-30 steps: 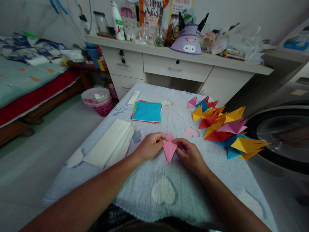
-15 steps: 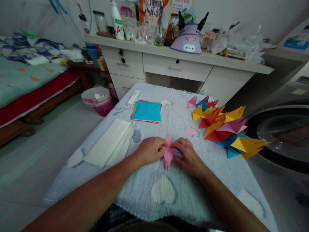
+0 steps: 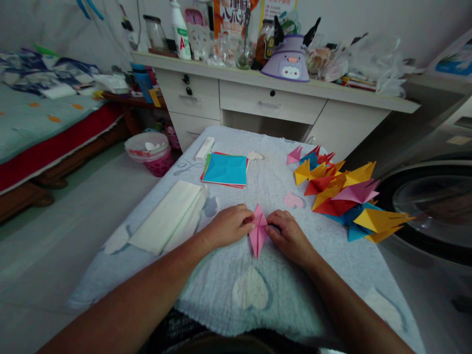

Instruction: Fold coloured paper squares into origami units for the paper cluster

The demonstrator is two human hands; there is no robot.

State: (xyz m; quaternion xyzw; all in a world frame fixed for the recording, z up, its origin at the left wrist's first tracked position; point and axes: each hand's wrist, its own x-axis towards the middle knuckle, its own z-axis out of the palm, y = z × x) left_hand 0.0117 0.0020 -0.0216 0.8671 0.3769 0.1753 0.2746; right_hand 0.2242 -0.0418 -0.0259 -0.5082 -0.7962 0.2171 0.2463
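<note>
A pink folded origami paper (image 3: 258, 235), a narrow diamond with a slit down its lower half, lies on the cloth-covered table (image 3: 206, 290) in front of me. My left hand (image 3: 232, 225) pinches its left corner between thumb and fingers. On the opposite side, my right hand (image 3: 286, 230) grips the right corner, thumb below and fingers curled. Farther forward is a stack of square paper (image 3: 225, 169), blue on top with red and green edges showing. Several folded paper cranes (image 3: 332, 189) in yellow, red, blue and pink are heaped to the right.
A folded white cloth or tissue (image 3: 167, 216) lies to the left, with a small white box (image 3: 205, 148) beyond it. Behind the table stands a white desk (image 3: 273, 101) crowded with bottles and jars. A pink bin (image 3: 159, 164) is on the floor at left; a washing machine (image 3: 438, 211) is at right.
The pink paper now shows a centre slit and creased flaps where its face looked plain before. My right-hand fingers have shifted from over the paper to its right edge.
</note>
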